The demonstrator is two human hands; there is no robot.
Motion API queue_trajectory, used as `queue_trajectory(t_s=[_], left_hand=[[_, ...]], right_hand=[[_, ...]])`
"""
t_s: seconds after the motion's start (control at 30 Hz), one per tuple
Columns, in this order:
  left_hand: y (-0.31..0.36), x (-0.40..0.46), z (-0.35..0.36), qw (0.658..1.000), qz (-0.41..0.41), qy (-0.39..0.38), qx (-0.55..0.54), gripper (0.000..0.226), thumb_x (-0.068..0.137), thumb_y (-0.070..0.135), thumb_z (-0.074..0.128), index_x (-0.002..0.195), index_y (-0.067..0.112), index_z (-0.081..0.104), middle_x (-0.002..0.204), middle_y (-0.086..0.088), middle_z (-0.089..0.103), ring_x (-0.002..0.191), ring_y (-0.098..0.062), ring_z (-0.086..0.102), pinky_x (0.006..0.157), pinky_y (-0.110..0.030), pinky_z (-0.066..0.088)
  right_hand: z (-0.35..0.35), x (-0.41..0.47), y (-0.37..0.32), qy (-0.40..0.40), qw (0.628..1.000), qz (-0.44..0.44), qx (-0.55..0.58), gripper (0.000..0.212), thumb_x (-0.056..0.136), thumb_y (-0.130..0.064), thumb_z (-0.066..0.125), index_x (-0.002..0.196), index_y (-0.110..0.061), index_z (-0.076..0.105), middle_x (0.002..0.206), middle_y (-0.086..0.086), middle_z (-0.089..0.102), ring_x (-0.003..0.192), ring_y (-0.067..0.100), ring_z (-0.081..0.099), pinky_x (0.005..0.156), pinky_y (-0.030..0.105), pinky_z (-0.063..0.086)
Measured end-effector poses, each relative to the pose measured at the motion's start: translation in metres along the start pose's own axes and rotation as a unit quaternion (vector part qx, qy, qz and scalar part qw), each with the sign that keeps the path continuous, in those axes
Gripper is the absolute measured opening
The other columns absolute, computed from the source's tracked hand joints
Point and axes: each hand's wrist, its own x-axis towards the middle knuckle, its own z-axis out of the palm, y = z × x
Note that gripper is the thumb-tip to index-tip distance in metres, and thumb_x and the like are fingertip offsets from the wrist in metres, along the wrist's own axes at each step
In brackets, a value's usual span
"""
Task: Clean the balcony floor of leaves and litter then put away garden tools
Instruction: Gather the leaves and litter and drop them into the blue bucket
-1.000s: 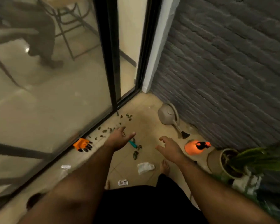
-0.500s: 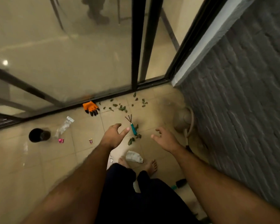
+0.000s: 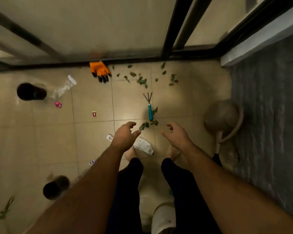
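Note:
I look straight down at the tiled balcony floor (image 3: 41,135). Green leaves (image 3: 142,81) lie scattered near the door track, with a few more (image 3: 145,125) just beyond my fingers. A small hand rake (image 3: 149,107) with a teal handle lies between them. An orange glove (image 3: 100,70) with black fingertips rests against the track. Litter includes a crumpled white tissue (image 3: 144,146), a clear plastic wrapper (image 3: 64,87), a pink wrapper (image 3: 58,104) and a red one (image 3: 94,114). My left hand (image 3: 125,136) and my right hand (image 3: 175,134) hover above the floor, fingers relaxed, holding nothing.
A beige watering can (image 3: 223,119) stands by the grey brick wall (image 3: 269,115) on the right. Two dark pots (image 3: 31,92) (image 3: 55,187) stand on the left. The glass sliding door (image 3: 91,26) runs along the top. A white pot (image 3: 162,217) sits behind my feet.
The view has tilted down and swung left, so the floor now fills the frame. Both hands stay extended, open and apart. Nothing was picked up.

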Motion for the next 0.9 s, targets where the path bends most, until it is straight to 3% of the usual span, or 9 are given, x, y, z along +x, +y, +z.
queue_trajectory(t_s=[0.23, 0.37, 0.57, 0.77, 0.9], left_hand=[[-0.066, 0.129, 0.094, 1.000, -0.029, 0.000, -0.003, 0.053, 0.093, 0.028, 0.067, 0.143, 0.018, 0.049, 0.141, -0.007, 0.055, 0.122, -0.022, 0.058, 0.099, -0.038, 0.050], [-0.106, 0.204, 0.154, 0.999, -0.044, 0.006, 0.031, 0.062, 0.089, 0.031, 0.072, 0.144, 0.019, 0.046, 0.140, -0.008, 0.053, 0.121, -0.024, 0.057, 0.100, -0.037, 0.048], [-0.155, 0.288, 0.244, 0.993, -0.061, 0.095, 0.038, 0.078, 0.074, 0.039, 0.084, 0.140, 0.020, 0.047, 0.144, -0.009, 0.039, 0.124, -0.026, 0.051, 0.098, -0.037, 0.049], [-0.179, 0.332, 0.288, 0.983, -0.002, 0.167, 0.071, 0.059, 0.083, 0.042, 0.075, 0.134, 0.026, 0.049, 0.137, -0.008, 0.037, 0.119, -0.025, 0.046, 0.090, -0.039, 0.051], [-0.183, 0.344, 0.290, 0.980, 0.012, 0.195, 0.043, 0.032, 0.092, 0.022, 0.065, 0.124, 0.018, 0.059, 0.128, -0.008, 0.043, 0.106, -0.022, 0.053, 0.080, -0.027, 0.043]], right_hand=[[0.062, 0.144, 0.066, -0.041, 0.998, 0.002, -0.040, 0.056, 0.091, -0.031, 0.067, 0.142, -0.017, 0.048, 0.142, 0.008, 0.051, 0.124, 0.024, 0.052, 0.102, 0.040, 0.047], [0.109, 0.226, 0.105, -0.037, 0.997, -0.006, -0.071, 0.057, 0.090, -0.030, 0.067, 0.142, -0.020, 0.046, 0.142, 0.009, 0.049, 0.121, 0.024, 0.053, 0.093, 0.032, 0.046], [0.181, 0.323, 0.150, 0.039, 0.992, -0.043, -0.108, 0.053, 0.091, -0.051, 0.061, 0.133, -0.020, 0.051, 0.131, 0.006, 0.051, 0.110, 0.022, 0.055, 0.079, 0.029, 0.042], [0.223, 0.362, 0.168, 0.124, 0.979, -0.074, -0.144, 0.046, 0.092, -0.048, 0.062, 0.131, -0.023, 0.054, 0.127, 0.004, 0.052, 0.104, 0.019, 0.057, 0.073, 0.028, 0.045], [0.228, 0.372, 0.172, 0.149, 0.976, -0.079, -0.135, 0.028, 0.093, -0.029, 0.065, 0.119, -0.020, 0.062, 0.122, 0.005, 0.055, 0.103, 0.023, 0.059, 0.078, 0.033, 0.051]])
